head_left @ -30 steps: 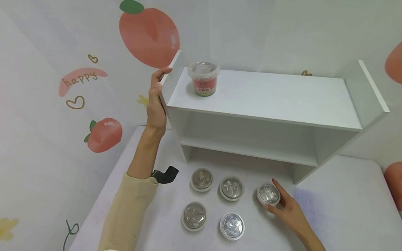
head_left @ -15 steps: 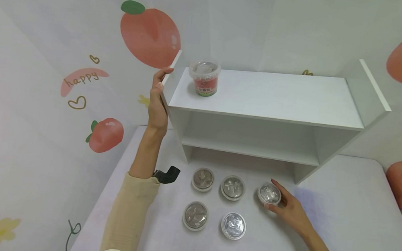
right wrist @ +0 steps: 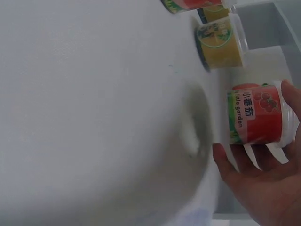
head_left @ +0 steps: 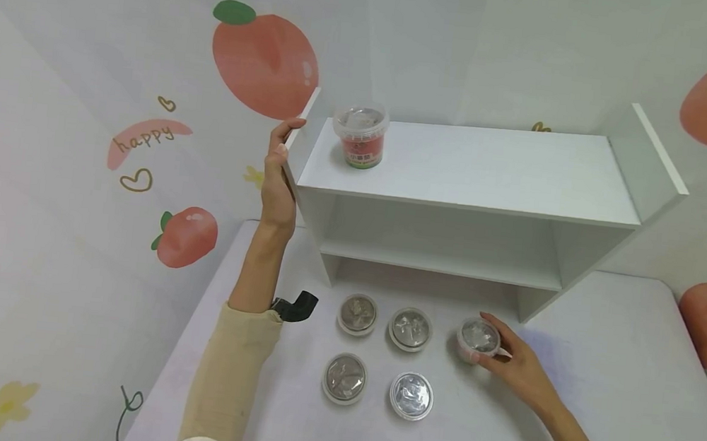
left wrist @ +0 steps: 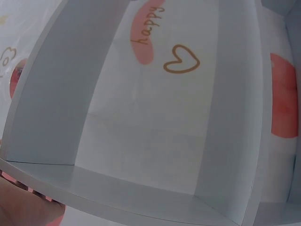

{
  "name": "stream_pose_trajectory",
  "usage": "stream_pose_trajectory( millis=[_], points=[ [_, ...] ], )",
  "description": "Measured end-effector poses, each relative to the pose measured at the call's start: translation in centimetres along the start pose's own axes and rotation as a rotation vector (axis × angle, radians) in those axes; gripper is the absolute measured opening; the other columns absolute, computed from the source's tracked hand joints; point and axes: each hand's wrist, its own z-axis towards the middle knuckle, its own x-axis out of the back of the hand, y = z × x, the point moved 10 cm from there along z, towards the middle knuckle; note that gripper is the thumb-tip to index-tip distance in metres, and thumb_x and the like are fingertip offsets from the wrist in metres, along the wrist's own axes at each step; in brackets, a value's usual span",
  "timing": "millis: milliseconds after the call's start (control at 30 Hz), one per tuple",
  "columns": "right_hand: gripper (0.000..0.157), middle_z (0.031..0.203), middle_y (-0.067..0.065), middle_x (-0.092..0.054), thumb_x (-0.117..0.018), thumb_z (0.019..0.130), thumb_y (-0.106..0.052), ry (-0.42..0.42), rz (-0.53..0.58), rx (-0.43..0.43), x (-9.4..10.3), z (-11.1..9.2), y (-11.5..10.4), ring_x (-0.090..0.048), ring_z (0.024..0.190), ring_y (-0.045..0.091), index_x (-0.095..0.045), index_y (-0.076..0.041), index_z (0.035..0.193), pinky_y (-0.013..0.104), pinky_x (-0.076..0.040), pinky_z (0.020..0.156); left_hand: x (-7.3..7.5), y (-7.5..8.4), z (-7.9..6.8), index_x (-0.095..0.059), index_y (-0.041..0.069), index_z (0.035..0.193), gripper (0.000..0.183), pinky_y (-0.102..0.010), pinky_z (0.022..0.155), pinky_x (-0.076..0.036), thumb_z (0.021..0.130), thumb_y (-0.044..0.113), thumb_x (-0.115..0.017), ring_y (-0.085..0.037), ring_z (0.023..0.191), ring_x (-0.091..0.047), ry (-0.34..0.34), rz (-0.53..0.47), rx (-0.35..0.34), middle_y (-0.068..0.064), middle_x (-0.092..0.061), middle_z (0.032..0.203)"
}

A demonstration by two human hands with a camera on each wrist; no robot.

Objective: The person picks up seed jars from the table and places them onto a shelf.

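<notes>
My right hand (head_left: 521, 368) grips a clear-lidded plastic cup (head_left: 478, 338) in front of the shelf's right end. Its red tomato label shows in the right wrist view, where the cup (right wrist: 256, 115) appears raised off the tabletop, with thumb and fingers on opposite sides. At the upper left, my left hand (head_left: 278, 188) holds the side panel of a white two-tier shelf (head_left: 492, 170). In the left wrist view, part of that hand (left wrist: 23, 205) shows at the panel's edge. A similar red-labelled cup (head_left: 361, 139) stands at the left of the top board.
Several lidded cups stand upright on the white table (head_left: 618, 388) before the shelf, among them a back-left cup (head_left: 357, 314) and a front-right cup (head_left: 411, 396). One cup (right wrist: 218, 42) has a yellow label. A fruit-printed wall covering (head_left: 447, 45) hangs behind.
The right hand has tightened around the cup and raised it slightly, shifting a little right; its side now shows in the head view. The left hand stays on the shelf panel.
</notes>
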Motion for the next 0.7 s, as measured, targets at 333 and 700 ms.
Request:
stream_pose_trajectory(
  millis=[333,700],
  points=[
    [0.073,0.142,0.028,-0.043,-0.071,0.092,-0.012,-0.03,0.028,0.039,0.4,-0.5,-1.8,-0.065,0.102,0.006,-0.034,-0.009,0.154,0.024,-0.053,0.08,-0.1,0.1,0.0,-0.047,0.014,0.133,0.048,-0.033,0.089,-0.043,0.092,0.029,-0.026,-0.036,0.113,-0.045,-0.012,-0.004,-0.003,-0.034,-0.036,0.132],
    [0.071,0.147,0.02,-0.043,-0.072,0.091,-0.011,0.019,-0.043,0.094,1.4,-1.6,-4.5,-0.052,0.113,-0.007,-0.038,-0.014,0.153,0.02,-0.05,0.087,0.0,0.0,0.0,-0.048,0.015,0.132,0.047,-0.032,0.087,-0.044,0.092,0.029,-0.027,-0.031,0.11,-0.048,-0.009,-0.01,-0.009,-0.032,-0.038,0.13]
  ],
)
